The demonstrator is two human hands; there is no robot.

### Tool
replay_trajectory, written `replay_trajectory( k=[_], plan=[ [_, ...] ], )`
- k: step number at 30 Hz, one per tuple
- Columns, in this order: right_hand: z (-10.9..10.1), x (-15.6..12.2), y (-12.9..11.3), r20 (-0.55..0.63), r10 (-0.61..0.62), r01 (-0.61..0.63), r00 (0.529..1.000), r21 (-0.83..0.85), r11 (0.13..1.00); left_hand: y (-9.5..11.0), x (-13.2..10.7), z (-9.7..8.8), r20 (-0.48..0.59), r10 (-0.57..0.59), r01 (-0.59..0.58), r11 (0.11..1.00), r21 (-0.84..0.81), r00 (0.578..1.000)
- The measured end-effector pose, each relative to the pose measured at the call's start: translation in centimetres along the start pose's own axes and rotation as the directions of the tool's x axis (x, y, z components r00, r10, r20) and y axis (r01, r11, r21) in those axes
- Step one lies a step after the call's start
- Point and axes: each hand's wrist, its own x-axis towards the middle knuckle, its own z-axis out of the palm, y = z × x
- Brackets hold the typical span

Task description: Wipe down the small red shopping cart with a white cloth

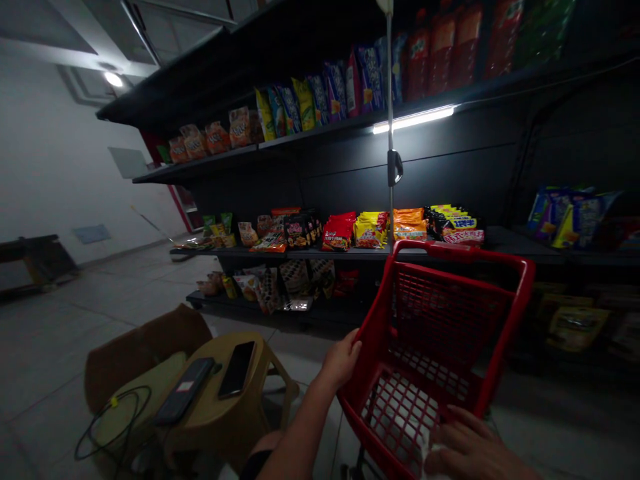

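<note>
Left hand point(343, 360): closed over the left rim of the red shopping cart point(375, 323), fingers wrapped on the edge. Right hand point(465, 447): at the cart's near right part, blurred, fingers loosely bent; crumpled white material point(429, 460) just beside the fingers. Whether it is gripped, cannot tell. Cart directly in front of the wearer, its mesh basket facing up.

Left of cart, near: tan stool point(210, 403) bearing two dark phones, one point(237, 370) closer to the cart, the other point(185, 391) farther off. Beyond the stool, a brown-backed chair point(145, 353) with a looped black cable point(114, 401) on it.

Behind cart: dark shelf unit point(340, 187). Red packets point(339, 232), yellow packets point(371, 230) and orange packets point(410, 225) on the level by the cart's handle. Metal pole point(391, 133) upright above the handle's left corner. Higher, over the cart: lit tube point(415, 120), then red bottles point(450, 47).
</note>
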Motion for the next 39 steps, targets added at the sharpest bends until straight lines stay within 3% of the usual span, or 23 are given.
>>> replay_trajectory(
  k=[2,4,8,11,15,18,21,23,25,28,31,33,36,39],
  plan=[
    [-1.6,0.5,-1.1,0.180,-0.055,0.039,0.982,0.088,0.995,0.3,0.1,0.2,-0.032,-0.015,0.017,0.998,0.067,0.999],
    [-2.4,1.1,-2.0,0.259,-0.035,0.001,0.965,0.130,0.992,1.0,-0.4,0.8,-0.101,-0.006,0.020,0.990,0.137,0.995],
    [-1.0,2.2,-3.7,0.231,0.019,-0.041,0.973,0.093,0.995,2.3,-2.8,2.7,-0.171,0.091,-0.052,0.975,0.216,0.981],
    [0.6,3.5,-5.5,0.173,0.011,-0.020,0.985,0.049,0.999,2.0,-4.0,3.2,-0.184,0.108,-0.063,0.970,0.233,0.977],
    [1.2,5.4,-7.8,0.136,-0.047,0.049,0.990,-0.008,0.999,-0.2,-3.8,1.6,-0.210,0.133,-0.085,0.971,0.223,0.969],
    [0.2,6.4,-8.2,0.163,-0.171,0.178,0.972,-0.033,0.983,-1.4,-3.8,0.3,-0.156,0.146,-0.101,0.958,0.268,0.977],
    [-1.6,7.1,-6.9,0.241,-0.280,0.292,0.929,-0.017,0.956,-1.6,-4.1,-0.2,-0.077,0.154,-0.124,0.944,0.306,0.985],
    [-3.2,7.5,-4.6,0.279,-0.293,0.301,0.914,0.016,0.954,-1.3,-4.3,-0.2,-0.048,0.154,-0.131,0.939,0.319,0.987],
    [-5.2,7.6,-0.8,0.306,-0.267,0.263,0.914,0.056,0.963,-1.0,-4.4,-0.1,-0.036,0.153,-0.132,0.933,0.334,0.988],
    [-8.9,7.4,6.7,0.337,-0.170,0.164,0.926,0.047,0.985,-0.7,-4.3,0.0,-0.034,0.156,-0.134,0.926,0.353,0.987],
    [-12.6,6.6,13.6,0.225,-0.014,0.048,0.974,-0.146,0.988,-0.7,-4.2,0.2,-0.040,0.169,-0.145,0.926,0.348,0.985],
    [-13.8,6.2,15.8,0.151,0.043,-0.006,0.988,-0.236,0.972,-0.7,-4.1,0.2,-0.048,0.178,-0.151,0.926,0.345,0.983],
    [-12.8,6.4,14.0,0.173,0.036,0.005,0.984,-0.236,0.972,-0.7,-3.8,0.3,-0.031,0.182,-0.160,0.923,0.349,0.983],
    [-8.7,7.3,7.1,0.263,-0.059,0.101,0.963,-0.151,0.983,-0.6,-3.3,0.2,0.007,0.160,-0.151,0.918,0.366,0.987]
  ],
)
